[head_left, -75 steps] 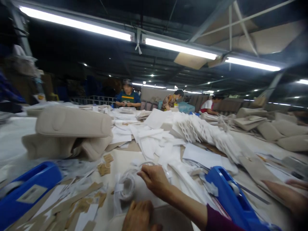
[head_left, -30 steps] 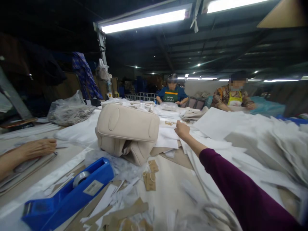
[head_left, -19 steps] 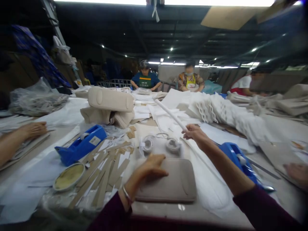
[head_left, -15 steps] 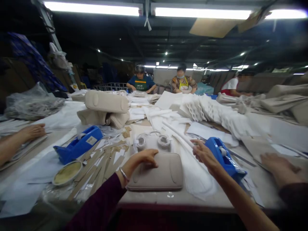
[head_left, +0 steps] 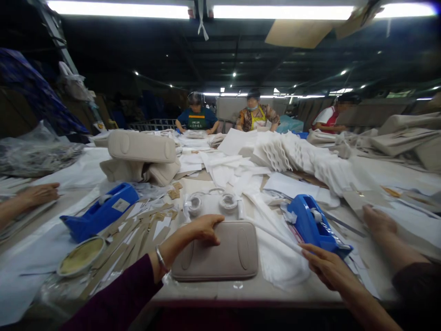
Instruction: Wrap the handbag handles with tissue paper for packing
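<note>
A beige handbag point(head_left: 223, 262) lies on the table in front of me, its flat base towards me. My left hand point(head_left: 203, 228) grips it at the upper left, thumb bent down on the base and fingers at the far edge. Behind the base are two round rings point(head_left: 228, 203) in clear wrapping, with a thin handle curving between them. My right hand point(head_left: 324, 263) pinches the end of a narrow white strip point(head_left: 275, 233), stretched from beside the right ring. Soft white sheet material point(head_left: 280, 264) lies beneath the strip. Just beyond my right hand is a blue tape dispenser point(head_left: 312, 225).
Left of me are another blue tape dispenser point(head_left: 103, 211), a round tin point(head_left: 81, 257) and cardboard scraps point(head_left: 138, 248). More beige bags point(head_left: 141, 147) and white foam sheets point(head_left: 292, 151) are piled behind. Co-workers' hands point(head_left: 36, 195) show at both sides; several people work across the table.
My right hand has moved right and nearer to me, drawing the white strip out straight and lower. My left hand stays on the handbag. The view has shifted slightly.
</note>
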A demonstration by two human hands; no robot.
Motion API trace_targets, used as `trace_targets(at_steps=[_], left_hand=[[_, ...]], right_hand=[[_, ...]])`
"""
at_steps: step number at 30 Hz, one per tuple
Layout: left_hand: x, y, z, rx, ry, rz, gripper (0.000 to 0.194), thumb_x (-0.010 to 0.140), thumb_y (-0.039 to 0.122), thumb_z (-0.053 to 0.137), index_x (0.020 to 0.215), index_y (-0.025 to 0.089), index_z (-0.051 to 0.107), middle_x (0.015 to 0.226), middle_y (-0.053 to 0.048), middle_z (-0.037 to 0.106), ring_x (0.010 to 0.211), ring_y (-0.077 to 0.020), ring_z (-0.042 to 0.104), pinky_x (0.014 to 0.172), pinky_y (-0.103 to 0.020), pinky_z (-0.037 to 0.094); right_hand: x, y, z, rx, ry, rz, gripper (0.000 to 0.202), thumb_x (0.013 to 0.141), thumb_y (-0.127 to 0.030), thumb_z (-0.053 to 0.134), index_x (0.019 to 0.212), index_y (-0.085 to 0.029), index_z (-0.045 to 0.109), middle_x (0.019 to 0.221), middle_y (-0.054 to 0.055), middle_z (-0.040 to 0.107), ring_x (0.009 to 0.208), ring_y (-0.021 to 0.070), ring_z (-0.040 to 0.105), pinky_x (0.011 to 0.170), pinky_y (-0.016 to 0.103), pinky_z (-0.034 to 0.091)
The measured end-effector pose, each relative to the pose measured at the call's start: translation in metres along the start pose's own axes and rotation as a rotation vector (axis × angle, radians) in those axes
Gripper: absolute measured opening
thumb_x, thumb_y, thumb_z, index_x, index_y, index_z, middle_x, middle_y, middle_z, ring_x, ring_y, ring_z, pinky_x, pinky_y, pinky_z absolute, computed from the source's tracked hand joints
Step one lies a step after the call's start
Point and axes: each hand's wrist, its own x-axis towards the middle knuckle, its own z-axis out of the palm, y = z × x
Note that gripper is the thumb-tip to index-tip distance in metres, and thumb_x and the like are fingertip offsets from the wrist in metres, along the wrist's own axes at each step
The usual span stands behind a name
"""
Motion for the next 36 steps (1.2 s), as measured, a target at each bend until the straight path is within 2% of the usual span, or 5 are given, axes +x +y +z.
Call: trace_targets(at_steps=[9,18,24,31,36], left_hand=[[-0.002,-0.003,0.003,0.005,0.025,0.066,0.08,0.054,0.031,0.074,0.129,0.023,0.046,0.133,-0.007,0.05,0.117,-0.0281,0.048,0.097,-0.035,0.038],[-0.002,-0.002,0.004,0.125,0.066,0.123,0.056,0.053,0.037,0.076,0.104,0.023,0.057,0.131,-0.003,0.047,0.114,-0.03,0.04,0.093,-0.039,0.038],[-0.003,-0.001,0.008,0.171,0.084,0.076,0.053,0.053,0.04,0.075,0.099,0.024,0.056,0.121,-0.004,0.049,0.109,-0.0285,0.042,0.091,-0.04,0.038],[-0.008,0.005,0.006,0.195,0.058,0.073,0.053,0.055,0.042,0.072,0.101,0.024,0.055,0.112,-0.005,0.054,0.104,-0.0289,0.047,0.081,-0.037,0.042],[-0.01,0.006,0.007,0.212,0.074,0.066,0.053,0.056,0.043,0.07,0.103,0.024,0.055,0.112,-0.006,0.056,0.103,-0.0297,0.049,0.079,-0.038,0.043]], right_hand=[[0.026,0.016,-0.005,-0.027,-0.23,0.063,0.069,0.062,-0.053,0.06,0.119,-0.016,0.05,0.046,-0.009,0.036,0.033,0.0044,0.023,0.038,0.021,0.009],[0.056,-0.05,0.076,-0.209,-0.373,-0.465,0.027,0.068,-0.031,0.054,0.089,-0.019,0.066,0.056,-0.003,0.052,0.055,0.0124,0.047,0.054,0.024,0.036],[0.062,-0.064,0.097,-0.244,-0.471,-0.786,0.017,0.069,-0.02,0.052,0.076,-0.017,0.067,0.085,0.004,0.06,0.083,0.0184,0.053,0.078,0.031,0.043],[0.059,-0.045,0.106,0.061,-0.242,-0.58,0.02,0.065,-0.027,0.061,0.082,-0.018,0.062,0.08,0.003,0.065,0.082,0.0211,0.059,0.076,0.032,0.045],[0.055,-0.048,0.121,0.135,-0.263,-0.518,0.028,0.062,-0.025,0.063,0.088,-0.02,0.055,0.071,-0.001,0.064,0.068,0.018,0.057,0.059,0.027,0.043]])
